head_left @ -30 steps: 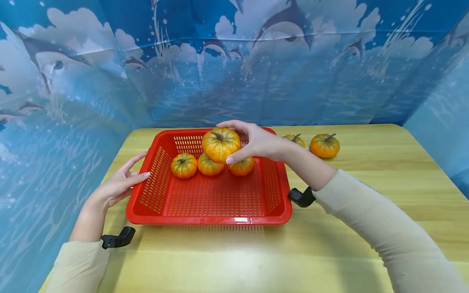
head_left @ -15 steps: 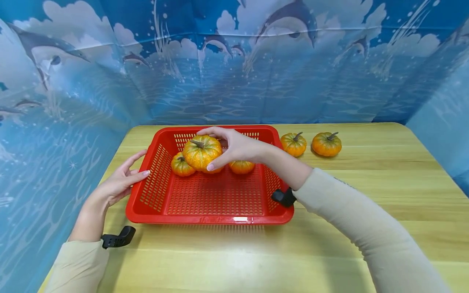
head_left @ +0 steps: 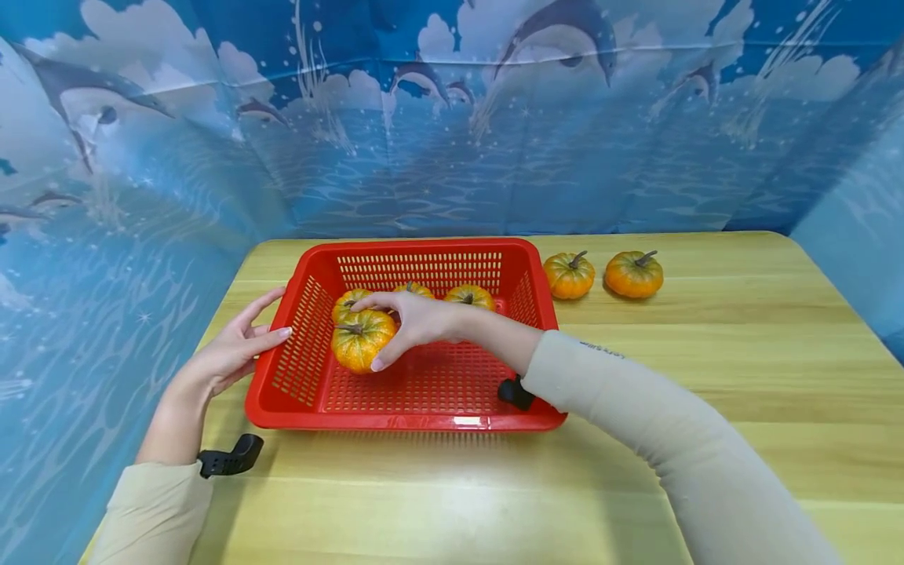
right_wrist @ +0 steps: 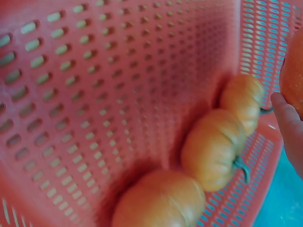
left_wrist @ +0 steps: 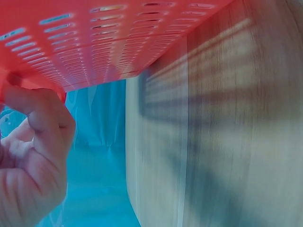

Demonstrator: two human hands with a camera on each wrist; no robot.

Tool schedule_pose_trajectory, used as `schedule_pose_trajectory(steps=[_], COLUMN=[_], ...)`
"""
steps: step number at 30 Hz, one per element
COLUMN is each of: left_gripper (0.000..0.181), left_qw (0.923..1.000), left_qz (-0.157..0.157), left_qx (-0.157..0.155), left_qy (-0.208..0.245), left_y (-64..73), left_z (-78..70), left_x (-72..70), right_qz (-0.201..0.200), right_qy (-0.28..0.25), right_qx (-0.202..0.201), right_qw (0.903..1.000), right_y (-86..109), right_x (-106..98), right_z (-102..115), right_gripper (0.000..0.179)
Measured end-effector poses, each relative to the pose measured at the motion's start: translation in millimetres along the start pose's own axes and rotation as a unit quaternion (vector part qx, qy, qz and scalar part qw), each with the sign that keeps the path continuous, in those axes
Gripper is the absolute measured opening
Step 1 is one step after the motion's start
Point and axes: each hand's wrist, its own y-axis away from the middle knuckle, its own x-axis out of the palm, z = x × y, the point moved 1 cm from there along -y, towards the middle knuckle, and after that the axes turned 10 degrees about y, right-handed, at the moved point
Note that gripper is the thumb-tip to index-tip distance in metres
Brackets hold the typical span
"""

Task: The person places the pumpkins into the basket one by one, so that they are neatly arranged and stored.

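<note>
Right fingers (head_left: 384,300) grip pumpkin (head_left: 360,344) between them.

The left sleeve (head_left: 155,510) and right sleeve (head_left: 643,416) are cream cloth, creased in soft folds, the right one bearing dark lettering (head_left: 602,350) too small to read. A black wrist camera (head_left: 231,457), bent and dotted with little holes, sits by the left sleeve's end, and a second black camera (head_left: 515,394) shows by the right's.

Glossy plastic basket (head_left: 406,422), shiny ribbed pumpkins (head_left: 363,345), wood-grain table (head_left: 395,494) — smooth, glossy
</note>
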Motion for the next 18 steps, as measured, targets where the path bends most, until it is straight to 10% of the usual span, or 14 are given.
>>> schedule_pose_trajectory(steps=[18], left_gripper=[0.071], left_qw=[0.9999], left_qz=[-0.012], left_qx=[0.007], left_qy=[-0.01], left_y=[1.3], left_z=[1.4], left_x=[-0.5], right_qz=[0.036], right_qy=[0.102], right_qx=[0.038], right_qw=[0.9934], right_y=[-20.2], right_x=[20], right_z=[-21], right_gripper=[0.079])
